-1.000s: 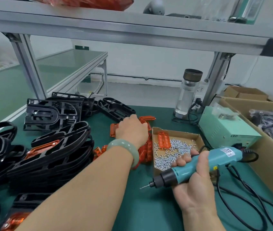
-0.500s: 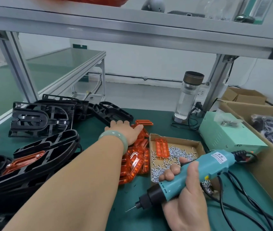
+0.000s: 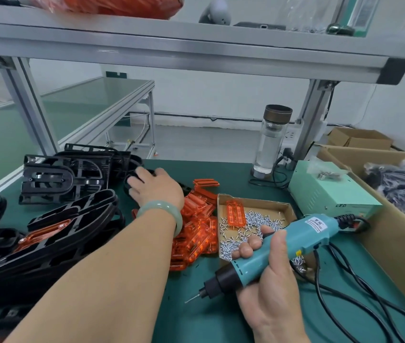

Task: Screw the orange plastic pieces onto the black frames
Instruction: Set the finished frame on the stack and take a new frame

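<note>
**A:** Left hand (image 3: 156,186)?

**B:** It reaches to 11 o'clock over the green desk (image 3: 196,308). The fingers lie on a black oval plastic frame (image 3: 127,180) just past the heap of orange ribbed plastic pieces (image 3: 196,233). I cannot tell whether they curl round its rim or only rest there. There is a pale green bangle (image 3: 161,209) at the wrist.

**A:** Right hand (image 3: 268,276)?

**B:** At 5 o'clock, wrapped round a teal electric screwdriver (image 3: 285,241). The bit points toward 8 o'clock.

**A:** Location of the orange stock?

**B:** The heap sits mid-desk, touching the left wall of a shallow cardboard tray (image 3: 253,203) at its 3 o'clock. The tray holds small silver screws (image 3: 258,221), with a single orange piece (image 3: 235,212) flat on them.

**A:** Other frames?

**B:** A stack of black frames (image 3: 77,219) is at 9 o'clock, and the upper one carries a fitted orange insert (image 3: 43,235). More black frames (image 3: 60,179) are at 10 o'clock.

**A:** Remaining items?

**B:** A pale green metal box (image 3: 327,191) is at 2 o'clock. A clear bottle with a dark cap (image 3: 270,144) stands just to its 10 o'clock.
</note>
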### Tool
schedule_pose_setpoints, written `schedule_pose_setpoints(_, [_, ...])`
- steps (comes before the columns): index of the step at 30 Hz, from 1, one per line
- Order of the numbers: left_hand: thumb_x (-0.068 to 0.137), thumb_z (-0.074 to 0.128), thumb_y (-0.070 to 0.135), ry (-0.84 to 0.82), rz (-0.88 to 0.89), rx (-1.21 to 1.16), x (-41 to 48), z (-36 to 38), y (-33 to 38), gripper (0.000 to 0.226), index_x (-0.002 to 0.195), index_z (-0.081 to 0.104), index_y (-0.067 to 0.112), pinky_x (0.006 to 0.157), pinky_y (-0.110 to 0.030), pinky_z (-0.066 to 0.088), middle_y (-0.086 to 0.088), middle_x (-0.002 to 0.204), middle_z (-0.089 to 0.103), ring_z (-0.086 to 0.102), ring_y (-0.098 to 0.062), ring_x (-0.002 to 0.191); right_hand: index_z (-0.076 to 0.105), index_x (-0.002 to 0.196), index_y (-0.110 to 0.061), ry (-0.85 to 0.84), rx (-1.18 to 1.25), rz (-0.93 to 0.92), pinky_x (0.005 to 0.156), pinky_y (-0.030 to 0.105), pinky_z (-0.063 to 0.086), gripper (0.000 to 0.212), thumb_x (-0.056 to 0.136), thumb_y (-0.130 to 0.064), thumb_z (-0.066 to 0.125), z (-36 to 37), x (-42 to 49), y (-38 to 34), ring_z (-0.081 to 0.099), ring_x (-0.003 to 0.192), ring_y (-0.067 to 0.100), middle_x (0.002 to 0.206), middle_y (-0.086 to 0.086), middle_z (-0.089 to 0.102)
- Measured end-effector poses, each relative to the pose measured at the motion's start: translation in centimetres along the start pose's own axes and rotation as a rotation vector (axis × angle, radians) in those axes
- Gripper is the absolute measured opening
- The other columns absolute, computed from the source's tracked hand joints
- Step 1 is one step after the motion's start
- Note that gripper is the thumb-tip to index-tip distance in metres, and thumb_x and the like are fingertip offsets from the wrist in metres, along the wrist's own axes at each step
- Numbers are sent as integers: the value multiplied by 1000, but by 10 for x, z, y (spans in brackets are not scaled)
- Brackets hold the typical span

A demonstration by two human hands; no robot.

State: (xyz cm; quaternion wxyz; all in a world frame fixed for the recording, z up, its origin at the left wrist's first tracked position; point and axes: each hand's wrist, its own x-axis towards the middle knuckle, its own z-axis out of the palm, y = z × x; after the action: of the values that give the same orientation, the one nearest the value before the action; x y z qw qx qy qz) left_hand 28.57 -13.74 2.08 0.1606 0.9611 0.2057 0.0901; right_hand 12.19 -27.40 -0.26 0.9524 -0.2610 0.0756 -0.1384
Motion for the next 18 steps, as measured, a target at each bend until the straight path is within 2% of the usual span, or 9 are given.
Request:
schedule_pose_setpoints(2, [82, 33, -2, -92, -153, -106, 2, 1, -1, 66, 141, 29, 28, 111, -57, 17, -12, 155, -14, -1, -50, 137, 56, 96, -18, -1, -2, 2, 51, 23, 50, 31, 76, -41, 62, 0, 1, 1, 50, 49, 10, 63, -3, 50])
schedule_pose_setpoints(4, [80, 36, -7, -169, -227, -168, 6, 3, -4, 75, 143, 24, 32, 107, -58, 24, -12, 154, -22, 7, -53, 136, 57, 96, -18, -9, -4, 6, 51, 23, 50, 31, 76, -42, 61, -1, 1, 1, 50, 49, 10, 63, -3, 50])
schedule_pose_setpoints(7, [75, 45, -4, -161, -244, -215, 8, 3, -9, 75, 140, 33, 31, 90, -46, 38, -16, 151, -4, 31, -42, 122, 58, 97, -19, -8, 1, 8, 50, 23, 49, 32, 75, -42, 61, 0, 2, 1, 49, 48, 10, 63, -2, 51])
schedule_pose_setpoints(9, [74, 46, -4, -161, -273, -258, 6, -2, -12, 74, 138, 35, 32, 76, -41, 35, -16, 147, 5, 32, -39, 115, 58, 97, -19, -8, 3, 8, 49, 23, 49, 31, 76, -42, 61, 0, 3, 1, 49, 48, 10, 62, -2, 51])
schedule_pose_setpoints(10, [75, 46, -5, -162, -288, -279, 4, -3, -13, 74, 138, 34, 32, 74, -42, 35, -16, 146, 7, 32, -39, 115, 57, 97, -19, -9, 3, 10, 49, 23, 50, 31, 76, -41, 61, 1, 3, 1, 49, 48, 10, 63, -2, 51])
schedule_pose_setpoints(14, [78, 52, -1, -170, -377, -365, 1, -6, -17, 78, 142, 28, 35, 89, -46, 38, -19, 144, 18, 34, -41, 120, 57, 97, -18, -13, 5, 9, 50, 23, 50, 31, 76, -41, 61, 0, 3, 2, 49, 48, 10, 63, -2, 51])
schedule_pose_setpoints(18, [82, 54, 8, -133, -435, -494, -8, -10, -14, 64, 140, 33, 22, 98, -43, 34, -15, 142, 33, 33, -36, 126, 57, 96, -17, -16, 22, 6, 50, 22, 50, 30, 77, -40, 60, 0, 2, 2, 49, 48, 10, 62, -2, 50])
